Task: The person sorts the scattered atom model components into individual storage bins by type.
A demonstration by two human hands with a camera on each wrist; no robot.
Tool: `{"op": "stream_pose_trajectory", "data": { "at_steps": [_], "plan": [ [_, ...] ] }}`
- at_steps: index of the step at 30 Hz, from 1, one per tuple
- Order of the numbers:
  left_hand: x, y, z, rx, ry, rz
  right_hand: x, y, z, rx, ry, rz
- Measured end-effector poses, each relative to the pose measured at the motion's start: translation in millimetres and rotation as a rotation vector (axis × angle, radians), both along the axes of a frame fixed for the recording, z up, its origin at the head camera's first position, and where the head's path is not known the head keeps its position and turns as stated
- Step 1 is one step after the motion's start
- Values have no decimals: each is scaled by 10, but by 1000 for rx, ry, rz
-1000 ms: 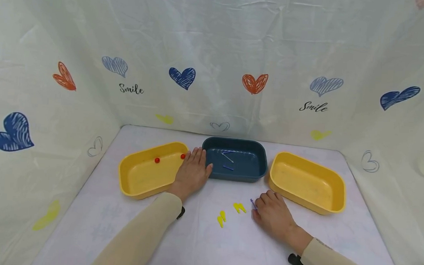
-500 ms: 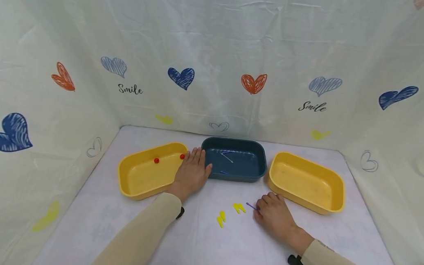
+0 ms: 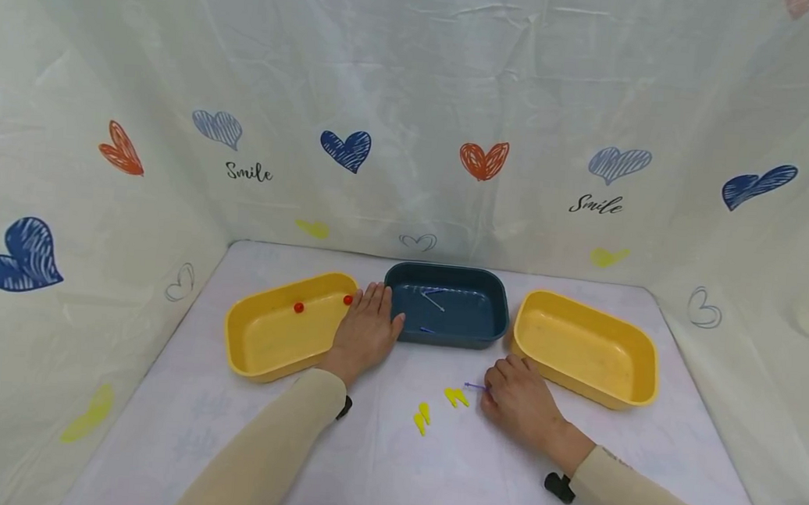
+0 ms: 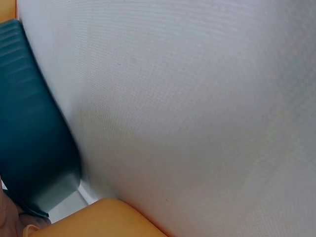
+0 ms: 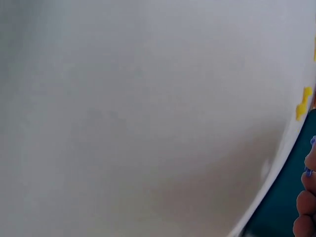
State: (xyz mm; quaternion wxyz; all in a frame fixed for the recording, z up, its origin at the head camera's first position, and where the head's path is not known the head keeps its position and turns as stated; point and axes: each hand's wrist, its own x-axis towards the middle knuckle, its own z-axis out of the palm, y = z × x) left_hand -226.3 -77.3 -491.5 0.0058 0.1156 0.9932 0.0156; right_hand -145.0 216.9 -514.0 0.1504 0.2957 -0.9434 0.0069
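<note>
My left hand (image 3: 364,332) lies with straight fingers over the neighbouring rims of the left yellow tray (image 3: 242,351) and the dark blue tray (image 3: 469,341). Between its thumb and fingers, my right hand (image 3: 524,402) pinches a thin blue-purple stick-like piece (image 3: 474,386); one end sticks out to the left, the rest is hidden by the fingers. In the right wrist view, bits of the blue piece (image 5: 308,172) show among the fingertips (image 5: 307,202). Similar thin blue pieces (image 3: 433,300) lie inside the dark tray. Small yellow pieces (image 3: 456,397) lie on the table left of the right hand.
The right yellow tray (image 3: 584,347) stands just beyond the right hand. Two red balls (image 3: 298,308) are in the left yellow tray. More small yellow pieces (image 3: 422,418) lie nearer the person. A white curtain (image 3: 417,73) with printed hearts surrounds the table (image 3: 389,470).
The blue piece in my right hand has turned from pointing up-left to pointing left, and that hand has shifted slightly away from the person. One blue piece in the dark tray has changed position. Left hand unchanged.
</note>
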Motion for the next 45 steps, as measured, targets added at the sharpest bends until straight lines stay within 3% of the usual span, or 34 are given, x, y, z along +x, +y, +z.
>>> {"op": "stream_pose_trajectory", "data": {
  "at_steps": [8, 19, 28, 38, 45],
  "plan": [
    [-1, -2, 4, 11, -9, 5, -160, -62, 194, -8, 27, -5],
    [3, -15, -9, -15, 3, 3, -481, -146, 342, -45, 152, 47],
    [10, -15, -19, -9, 2, -2, -800, -218, 437, 11, 141, 21],
    [0, -3, -23, -7, 14, -6, -1145, -296, 393, 51, 104, -14],
    [9, 12, -4, -14, 11, -3, -1274, -302, 339, 71, 90, -41]
  ]
}}
